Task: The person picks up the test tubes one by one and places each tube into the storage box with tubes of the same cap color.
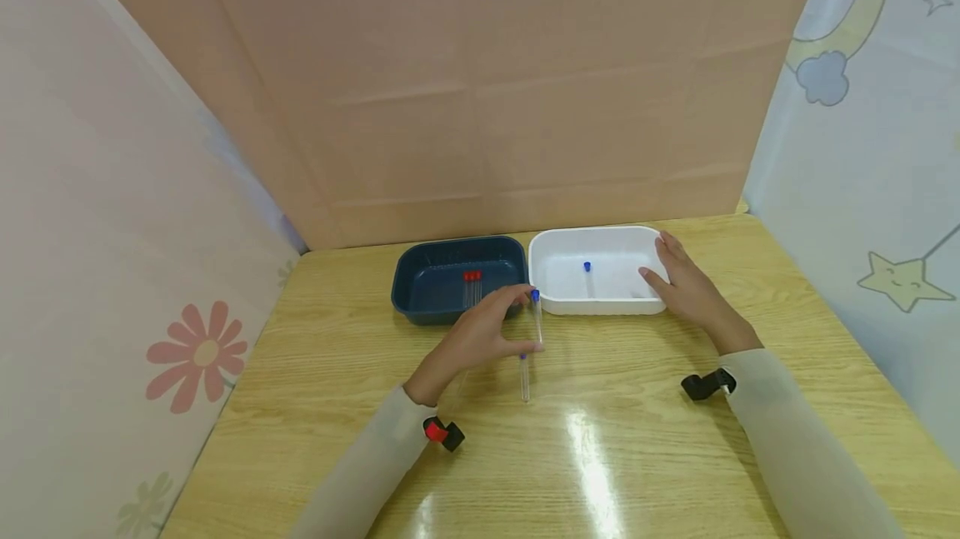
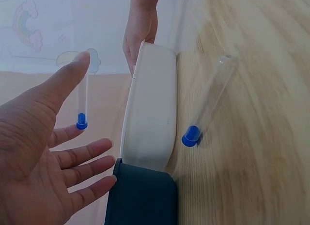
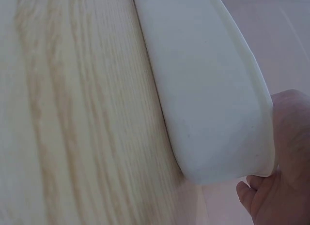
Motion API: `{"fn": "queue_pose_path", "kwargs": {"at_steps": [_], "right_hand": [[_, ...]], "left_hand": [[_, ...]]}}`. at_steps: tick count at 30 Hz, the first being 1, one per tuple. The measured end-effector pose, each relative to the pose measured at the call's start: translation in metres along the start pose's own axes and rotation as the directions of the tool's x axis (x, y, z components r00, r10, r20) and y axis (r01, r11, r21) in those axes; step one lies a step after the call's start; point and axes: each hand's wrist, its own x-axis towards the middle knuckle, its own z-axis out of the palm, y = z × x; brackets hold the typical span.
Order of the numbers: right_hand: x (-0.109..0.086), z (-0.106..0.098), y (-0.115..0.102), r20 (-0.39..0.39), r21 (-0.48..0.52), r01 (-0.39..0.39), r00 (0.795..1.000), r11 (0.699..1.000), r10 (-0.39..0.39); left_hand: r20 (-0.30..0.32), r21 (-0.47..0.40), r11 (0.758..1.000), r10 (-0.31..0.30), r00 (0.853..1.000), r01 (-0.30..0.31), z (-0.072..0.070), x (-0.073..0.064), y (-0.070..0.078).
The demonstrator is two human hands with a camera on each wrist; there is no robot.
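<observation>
Between thumb and index finger, my left hand (image 1: 476, 335) pinches a clear test tube (image 1: 538, 321) with a blue cap, thumb at the bottom end and finger by the cap. In the left wrist view this tube (image 2: 82, 99) has its cap downward, and the other fingers are spread. Below the hand, another blue-capped test tube (image 1: 525, 379) lies on the table. My right hand (image 1: 686, 285) grips the right end of the white tray (image 1: 600, 306), thumb over the inside and fingers along the rim. Inside that tray lies a blue-capped test tube (image 1: 588, 276).
A dark blue tray (image 1: 427, 316) stands against the white tray's left side and holds several red-capped test tubes (image 1: 472, 277). Behind the wooden table (image 1: 637, 439) hangs a brown sheet (image 1: 465, 89), with patterned cloths at both sides.
</observation>
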Motion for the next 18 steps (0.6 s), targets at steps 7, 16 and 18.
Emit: {"fn": "queue_pose_path", "kwargs": {"at_steps": [7, 16, 18], "right_hand": [[0.001, 0.000, 0.000, -0.010, -0.001, 0.013, 1.000, 1.000, -0.013], [0.000, -0.001, -0.001, -0.015, -0.012, 0.001, 1.000, 1.000, -0.001], [0.000, -0.001, -0.001, -0.013, -0.008, -0.005, 1.000, 1.000, 0.005]], "left_hand": [[-0.002, -0.025, 1.000, 0.015, 1.000, -0.015, 0.002, 0.016, 0.001], [-0.017, 0.009, 1.000, 0.012, 1.000, -0.012, 0.004, 0.039, 0.006], [-0.018, 0.014, 1.000, 0.001, 1.000, -0.001, 0.004, 0.044, 0.006]]}}
